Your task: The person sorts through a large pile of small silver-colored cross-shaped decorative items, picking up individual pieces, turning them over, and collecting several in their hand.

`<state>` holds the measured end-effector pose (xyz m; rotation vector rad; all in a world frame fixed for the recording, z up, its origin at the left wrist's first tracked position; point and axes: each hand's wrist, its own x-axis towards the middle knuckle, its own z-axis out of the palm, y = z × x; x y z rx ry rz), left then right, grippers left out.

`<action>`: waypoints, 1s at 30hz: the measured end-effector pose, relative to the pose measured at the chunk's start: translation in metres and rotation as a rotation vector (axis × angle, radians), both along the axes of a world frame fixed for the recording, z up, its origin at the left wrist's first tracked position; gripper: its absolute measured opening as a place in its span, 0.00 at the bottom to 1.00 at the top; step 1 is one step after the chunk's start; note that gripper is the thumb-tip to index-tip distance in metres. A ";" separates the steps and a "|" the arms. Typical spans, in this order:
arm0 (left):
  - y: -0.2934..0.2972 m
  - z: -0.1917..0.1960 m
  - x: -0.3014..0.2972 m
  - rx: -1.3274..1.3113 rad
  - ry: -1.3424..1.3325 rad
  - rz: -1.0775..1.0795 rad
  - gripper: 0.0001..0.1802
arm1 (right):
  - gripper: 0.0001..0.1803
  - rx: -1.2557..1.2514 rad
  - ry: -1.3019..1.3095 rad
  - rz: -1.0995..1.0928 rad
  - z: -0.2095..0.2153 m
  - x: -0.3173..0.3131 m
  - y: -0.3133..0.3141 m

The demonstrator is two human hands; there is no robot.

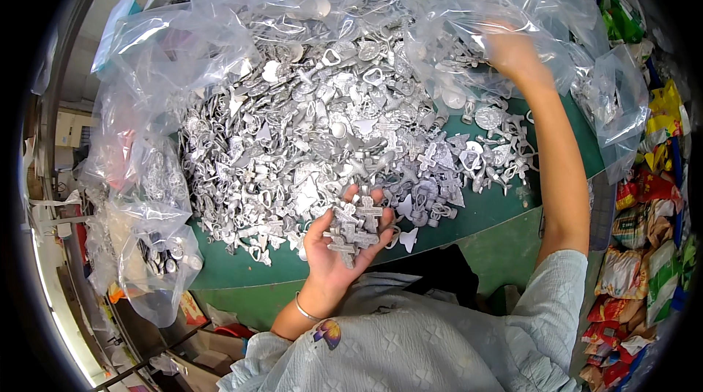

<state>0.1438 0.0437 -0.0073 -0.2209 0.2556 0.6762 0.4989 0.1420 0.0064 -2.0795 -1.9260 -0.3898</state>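
Working over a green counter [242, 264], bare along its near edge to the left of the left fingers [318, 229] and again on the near side of the right fingers [492, 28]. Covered otherwise, for the most part, by a broad heap [293, 150] of mixed silvery metal pieces, spreading from just beyond the left fingers to the near side of the right fingers. Backed, well beyond the left fingers, by clear plastic [220, 37], reaching across as far as the right fingers. Flanked by a bag [146, 245] with pieces inside, well to the left of the left fingers, and by a second bag [622, 99] to the right of the right fingers. At the right fingers, only blur against the plastic, near some pieces; cannot tell whether grasping anything or released. At the left fingers, turned upward and curled, clearly grasping a small pile of crosses [351, 238]. Left in the heap, beyond the left fingers and to the right: at least one loose cross [428, 156]. Judging from this, probably early in the work: one handful of crosses gathered in the left fingers, nearly the whole heap left loose and mixed, perhaps with more crosses buried inside
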 end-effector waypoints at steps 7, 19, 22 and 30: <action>0.000 0.000 -0.001 0.008 0.009 0.003 0.24 | 0.06 -0.339 -0.022 -0.045 0.004 -0.017 -0.004; -0.001 0.000 -0.002 0.022 0.041 0.012 0.24 | 0.10 -0.188 -0.006 0.002 -0.002 -0.023 -0.007; 0.000 0.000 -0.001 0.016 0.043 0.005 0.24 | 0.11 -0.003 -0.073 0.058 -0.028 -0.016 0.013; -0.002 0.002 -0.004 0.028 0.070 0.010 0.24 | 0.21 -0.337 0.087 0.032 0.001 -0.026 0.014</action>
